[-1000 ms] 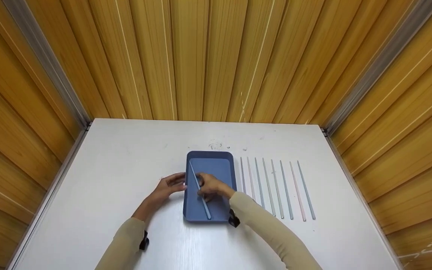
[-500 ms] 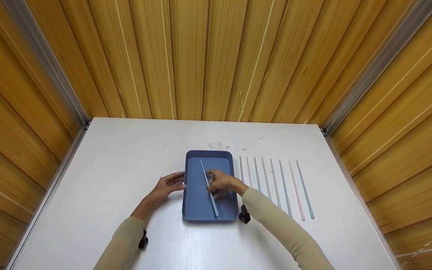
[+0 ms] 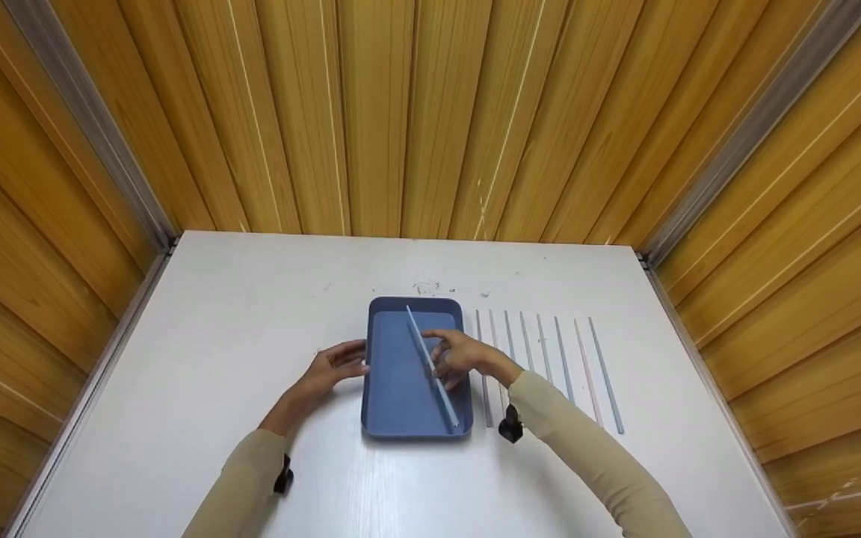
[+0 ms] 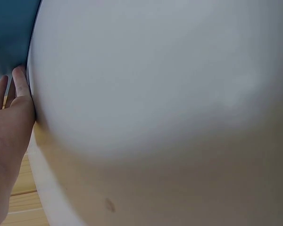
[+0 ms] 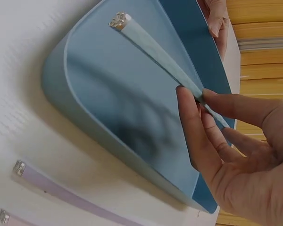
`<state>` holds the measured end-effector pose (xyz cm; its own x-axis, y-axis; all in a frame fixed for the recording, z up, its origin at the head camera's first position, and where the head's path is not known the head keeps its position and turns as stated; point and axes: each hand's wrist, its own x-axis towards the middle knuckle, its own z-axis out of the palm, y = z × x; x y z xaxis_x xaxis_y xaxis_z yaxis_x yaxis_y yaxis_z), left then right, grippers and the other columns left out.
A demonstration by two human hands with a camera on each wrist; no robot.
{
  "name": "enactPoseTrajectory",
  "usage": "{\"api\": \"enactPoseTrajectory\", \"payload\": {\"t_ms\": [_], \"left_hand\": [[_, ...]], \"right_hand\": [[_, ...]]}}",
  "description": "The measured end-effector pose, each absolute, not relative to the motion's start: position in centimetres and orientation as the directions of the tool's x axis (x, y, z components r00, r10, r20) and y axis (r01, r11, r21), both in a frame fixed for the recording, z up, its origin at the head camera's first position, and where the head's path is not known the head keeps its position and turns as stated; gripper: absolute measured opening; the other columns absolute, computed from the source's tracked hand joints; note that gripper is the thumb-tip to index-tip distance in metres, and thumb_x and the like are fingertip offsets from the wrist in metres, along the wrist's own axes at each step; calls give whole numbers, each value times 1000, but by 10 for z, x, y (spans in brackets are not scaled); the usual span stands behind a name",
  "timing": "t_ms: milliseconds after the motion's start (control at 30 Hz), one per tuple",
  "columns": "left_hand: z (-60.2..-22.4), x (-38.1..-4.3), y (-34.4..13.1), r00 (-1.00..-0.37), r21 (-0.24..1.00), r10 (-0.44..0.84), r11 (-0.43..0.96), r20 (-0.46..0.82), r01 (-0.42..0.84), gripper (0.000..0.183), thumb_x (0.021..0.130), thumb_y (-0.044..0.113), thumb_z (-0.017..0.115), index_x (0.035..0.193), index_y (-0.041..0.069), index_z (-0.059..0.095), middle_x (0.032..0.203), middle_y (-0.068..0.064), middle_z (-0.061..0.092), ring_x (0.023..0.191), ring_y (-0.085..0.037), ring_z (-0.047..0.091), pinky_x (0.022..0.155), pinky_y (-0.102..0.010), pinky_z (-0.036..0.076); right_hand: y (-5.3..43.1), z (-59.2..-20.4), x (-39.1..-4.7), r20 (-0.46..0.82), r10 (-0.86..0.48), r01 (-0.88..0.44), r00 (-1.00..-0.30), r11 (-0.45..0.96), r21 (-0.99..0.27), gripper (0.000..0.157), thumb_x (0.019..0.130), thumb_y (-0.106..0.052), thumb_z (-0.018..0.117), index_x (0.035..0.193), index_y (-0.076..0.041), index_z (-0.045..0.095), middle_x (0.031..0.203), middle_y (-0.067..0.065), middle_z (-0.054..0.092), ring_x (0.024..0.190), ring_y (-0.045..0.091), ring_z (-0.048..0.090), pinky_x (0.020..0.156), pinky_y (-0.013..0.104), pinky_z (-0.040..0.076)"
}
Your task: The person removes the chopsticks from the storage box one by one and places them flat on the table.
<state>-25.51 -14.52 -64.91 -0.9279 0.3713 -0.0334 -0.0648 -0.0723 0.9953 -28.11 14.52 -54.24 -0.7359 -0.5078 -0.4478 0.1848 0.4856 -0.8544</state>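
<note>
My right hand (image 3: 464,355) pinches a pale blue chopstick (image 5: 155,54) between thumb and fingertips, near its middle. The chopstick has an ornate silver end cap and slants over the right half of a blue rectangular tray (image 3: 397,407); in the right wrist view the capped end hangs above the tray's floor. At the tray's left side is my left hand (image 3: 332,366), its fingers stretched out and touching the outer wall. In the left wrist view, the fingers of this left hand (image 4: 12,132) lie along the tray's edge (image 4: 13,37).
Several chopsticks in lilac, pink, green and blue lie in a row to the right of the tray, with a blue chopstick (image 3: 607,377) outermost. My right forearm crosses over part of the row. Wood-patterned walls (image 3: 415,119) border the white table (image 3: 266,291).
My right hand has moved rightward inside the tray, carrying the chopstick from the tray's left half to its right half. My left hand has stayed at the tray's left wall.
</note>
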Motion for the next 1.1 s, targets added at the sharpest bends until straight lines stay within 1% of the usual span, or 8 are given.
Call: {"api": "enactPoseTrajectory", "payload": {"t_ms": [333,433,533,633,733,800,967,1100], "left_hand": [[-647,-254,-144,-926,995,376,-79,-32,-67,65,86,9,69,142,-1,38,140,-23,46,131,-32,44,98,-26,47],[-646,-254,-144,-926,994,375,-82,-42,-79,65,86,9,70,142,-1,39,141,-22,46,132,-32,44,99,-26,46],[-647,-255,-145,-924,993,379,-89,-43,-83,65,86,8,69,142,0,39,141,-22,45,133,-32,42,101,-26,45],[-649,-256,-147,-924,993,382,-94,-31,-72,64,86,7,69,142,0,39,141,-24,45,133,-33,42,101,-26,44],[-651,-257,-148,-922,993,387,-103,-16,-61,63,86,6,69,141,-1,39,141,-25,45,132,-34,42,100,-25,46],[-652,-258,-147,-920,992,392,-109,-12,-59,63,86,6,69,141,-1,39,141,-25,45,132,-34,42,99,-26,46],[-652,-257,-146,-920,991,391,-113,-22,-71,64,86,7,69,142,-1,39,141,-25,44,132,-34,42,99,-26,47],[-650,-256,-145,-928,991,370,-109,-34,-80,64,84,8,71,141,0,41,140,-23,46,132,-32,44,98,-26,47]], "right_hand": [[163,-537,-286,-441,-487,170,-754,504,-847,85,76,18,65,148,-13,31,108,20,53,64,21,63,57,39,59],[169,-536,-286,-437,-493,167,-753,498,-851,84,77,16,64,148,-13,31,109,21,53,68,24,63,60,42,59],[175,-535,-286,-434,-492,169,-755,494,-853,83,78,16,64,148,-12,30,109,21,52,74,27,64,66,48,58],[181,-535,-287,-425,-490,159,-761,494,-855,83,78,16,64,148,-12,30,107,19,52,77,26,65,73,55,55],[188,-534,-288,-409,-495,155,-767,475,-866,83,78,16,63,148,-11,29,105,18,52,77,24,66,74,58,54],[193,-532,-288,-406,-494,163,-769,463,-871,83,79,16,62,149,-11,28,106,19,51,77,24,66,73,57,54],[210,-529,-288,-411,-485,168,-772,469,-867,82,81,15,60,150,-12,26,111,23,48,81,27,65,67,48,58],[229,-527,-287,-417,-476,163,-774,486,-859,80,82,14,59,150,-11,26,115,26,47,88,34,65,68,48,58]]}}
